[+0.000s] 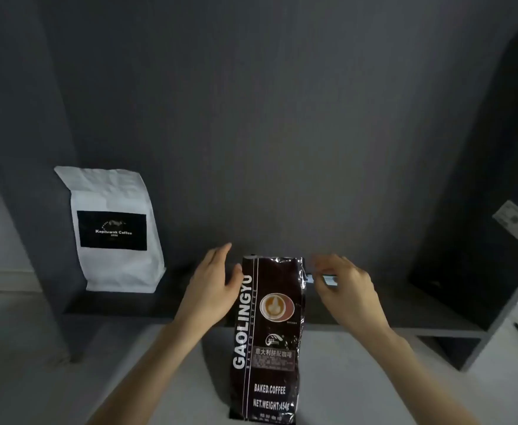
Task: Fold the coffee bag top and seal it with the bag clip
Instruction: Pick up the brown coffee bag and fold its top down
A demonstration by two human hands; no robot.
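A tall dark coffee bag point(270, 335) printed "GAOLINGYU BAKED COFFEE" stands upright at the centre, its crinkled top edge unfolded. My left hand point(213, 286) rests against the bag's upper left edge, thumb touching it and fingers spread. My right hand point(346, 289) is just right of the bag's top, blurred. Its fingers curl around a pale, slim bag clip point(323, 280). Whether the clip is lifted off the dark shelf I cannot tell.
A white coffee bag point(113, 228) with a black label stands on the dark shelf point(123, 303) at the left. A dark wall panel rises behind. A black box shape point(478, 210) with a white sticker stands at the right. A light counter point(165, 378) lies below.
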